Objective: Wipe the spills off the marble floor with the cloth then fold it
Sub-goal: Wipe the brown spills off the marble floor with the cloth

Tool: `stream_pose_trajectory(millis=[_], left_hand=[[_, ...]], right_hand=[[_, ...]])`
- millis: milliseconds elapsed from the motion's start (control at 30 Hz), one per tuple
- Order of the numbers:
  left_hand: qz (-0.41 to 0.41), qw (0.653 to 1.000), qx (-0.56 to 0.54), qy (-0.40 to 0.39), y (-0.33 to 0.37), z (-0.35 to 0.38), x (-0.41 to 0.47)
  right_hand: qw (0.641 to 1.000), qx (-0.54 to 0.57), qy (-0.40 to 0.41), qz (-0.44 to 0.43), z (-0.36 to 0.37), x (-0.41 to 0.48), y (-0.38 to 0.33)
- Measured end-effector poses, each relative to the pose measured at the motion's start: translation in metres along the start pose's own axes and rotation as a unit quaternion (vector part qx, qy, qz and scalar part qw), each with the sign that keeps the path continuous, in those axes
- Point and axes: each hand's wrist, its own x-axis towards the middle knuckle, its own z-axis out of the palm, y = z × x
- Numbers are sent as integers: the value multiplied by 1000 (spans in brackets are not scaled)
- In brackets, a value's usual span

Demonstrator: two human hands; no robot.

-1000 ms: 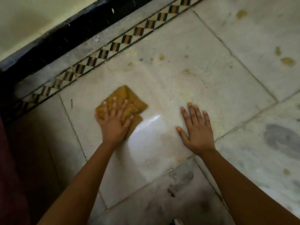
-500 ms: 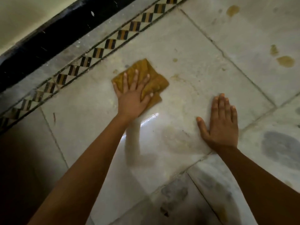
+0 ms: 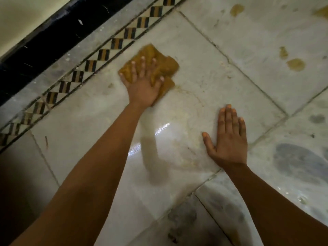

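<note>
Cloth (image 3: 156, 63): crumpled on floor (image 3: 230, 55) by patterned border (image 3: 115, 43), under left hand (image 3: 143, 86), fingers splayed flat, pressing not gripping. Right hand (image 3: 229, 139) flat, empty. Likely soft, light, damp; pinch corners to fold. Spills (image 3: 295, 64) remain.

One head-worn view looked steeply down, close over the marble floor (image 3: 221, 55), both forearms reaching up from six o'clock.

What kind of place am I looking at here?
Probably an indoor room at home, at the wall's edge: marble floor slabs, an inlaid checker border, and a black skirting under a pale wall.
</note>
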Motion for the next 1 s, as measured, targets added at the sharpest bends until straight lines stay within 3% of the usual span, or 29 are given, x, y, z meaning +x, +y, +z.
stream_pose_trajectory(millis=[67,133,300,400,467,567,633,700,800,900,1000], left_hand=[[91,995,35,2,3,10,-37],[121,991,56,11,-19,13,-74],[-47,999,15,16,-41,1,-47],[-68,998,-1,18,-3,-4,13],[-29,1000,9,4,31,0,39],[96,995,30,1,70,14,20],[184,982,39,9,65,20,-20],[213,976,53,16,36,22,-53],[108,992,56,21,7,16,-50],[8,999,34,24,33,12,-9],[26,999,22,15,76,18,11]], right_hand=[[1000,3,0,1,-1,0,0],[1000,9,-1,3,-1,1,1],[1000,13,-1,5,1,2,1],[1000,16,-3,6,0,0,1],[1000,22,-2,6,0,0,0],[1000,22,-2,4,-1,0,0],[1000,25,0,5,-1,1,1],[999,33,1,7,0,1,1],[999,37,6,6,1,1,2],[999,34,7,4,3,0,2],[999,34,7,3,3,0,2]])
